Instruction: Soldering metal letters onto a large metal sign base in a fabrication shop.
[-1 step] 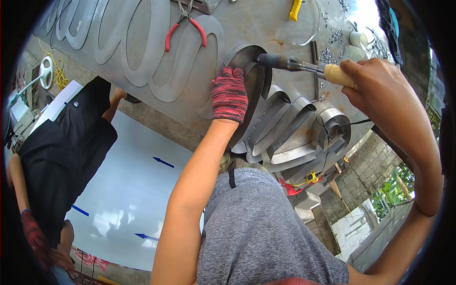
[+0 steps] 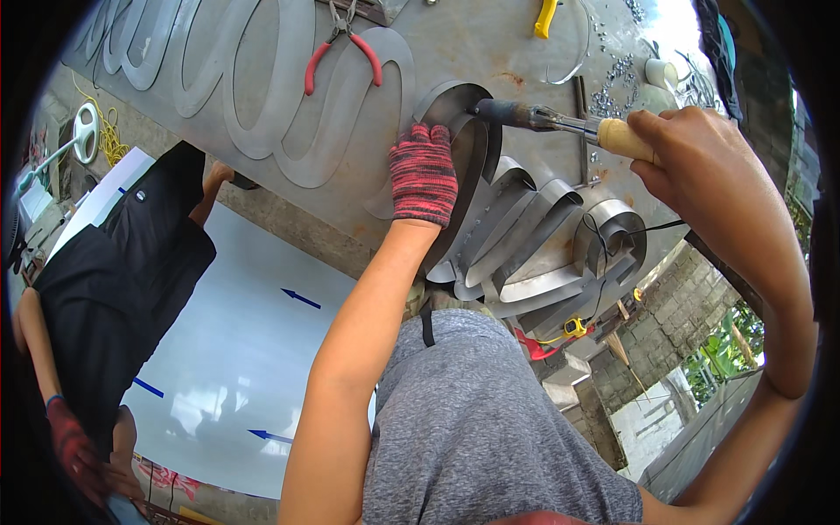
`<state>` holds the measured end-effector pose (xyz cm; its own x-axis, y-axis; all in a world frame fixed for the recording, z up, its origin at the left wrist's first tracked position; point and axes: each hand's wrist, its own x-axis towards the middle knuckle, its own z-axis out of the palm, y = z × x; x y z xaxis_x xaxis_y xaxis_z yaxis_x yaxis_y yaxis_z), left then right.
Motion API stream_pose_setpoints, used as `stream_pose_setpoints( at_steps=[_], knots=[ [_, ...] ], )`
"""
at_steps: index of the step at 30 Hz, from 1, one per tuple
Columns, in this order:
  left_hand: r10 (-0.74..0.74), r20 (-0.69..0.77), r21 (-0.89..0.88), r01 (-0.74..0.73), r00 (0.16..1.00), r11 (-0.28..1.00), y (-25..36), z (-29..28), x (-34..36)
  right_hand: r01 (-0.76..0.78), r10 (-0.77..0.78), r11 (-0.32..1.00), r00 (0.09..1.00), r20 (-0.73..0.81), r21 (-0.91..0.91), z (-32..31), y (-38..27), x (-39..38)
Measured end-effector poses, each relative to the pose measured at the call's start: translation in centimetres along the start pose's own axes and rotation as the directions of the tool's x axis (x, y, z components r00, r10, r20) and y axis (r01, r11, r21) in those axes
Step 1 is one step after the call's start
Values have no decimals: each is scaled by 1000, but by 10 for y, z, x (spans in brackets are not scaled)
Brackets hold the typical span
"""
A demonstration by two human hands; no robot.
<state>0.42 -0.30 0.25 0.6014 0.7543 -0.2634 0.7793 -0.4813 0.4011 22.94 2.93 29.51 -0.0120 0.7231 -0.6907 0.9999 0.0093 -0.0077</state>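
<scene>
My right hand point(image 2: 691, 153), bare, is closed round the wooden handle point(image 2: 626, 140) of a soldering iron point(image 2: 525, 115). The iron's dark head points left and meets the upper inside of a curved sheet-metal strip point(image 2: 455, 98). In a red and black knit glove, my left hand point(image 2: 423, 175) grips the left side of this curved metal piece, its fingertips bent at the edge. The strip stands on edge and belongs to a looping metal shape point(image 2: 542, 236) reaching right and toward me. The glove hides the fingers' undersides.
Red-handled pliers point(image 2: 341, 48) lie on flat looped metal cutouts point(image 2: 297, 166) on the metal table point(image 2: 490, 44). A yellow-handled tool point(image 2: 544, 17), metal scraps point(image 2: 617, 79) and a white roll point(image 2: 661, 73) are farther right. At left, a person in black point(image 2: 114, 271) is beside a pale sheet point(image 2: 236, 350).
My hands and the soldering iron show no visible movement. At the lower left, the other person's gloved hand has shifted slightly.
</scene>
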Motion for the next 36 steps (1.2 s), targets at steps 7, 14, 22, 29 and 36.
stream_pose_setpoints(
  at_steps=[7, 14, 22, 29, 36],
  knots=[
    [-11, 45, -12, 12, 999, 1000, 1, -2, 1, -21, 18, 999, 997, 76, 36, -8, 0, 8],
    [-11, 33, -11, 11, 999, 1000, -1, -1, 0, 32, -32, 999, 999, -4, 1, 0, 9, 8],
    [-16, 67, -1, 16, 998, 1000, 1, -1, 1, -13, 13, 1000, 999, 34, -6, -13, 8, 14],
    [-10, 47, 29, 9, 999, 1000, -1, 0, 0, -45, 43, 999, 991, 127, 17, -21, 9, 24],
    [23, 33, -1, -23, 999, 1000, 6, 2, 2, -58, 55, 998, 992, 118, 25, -17, 19, 22]
  ],
)
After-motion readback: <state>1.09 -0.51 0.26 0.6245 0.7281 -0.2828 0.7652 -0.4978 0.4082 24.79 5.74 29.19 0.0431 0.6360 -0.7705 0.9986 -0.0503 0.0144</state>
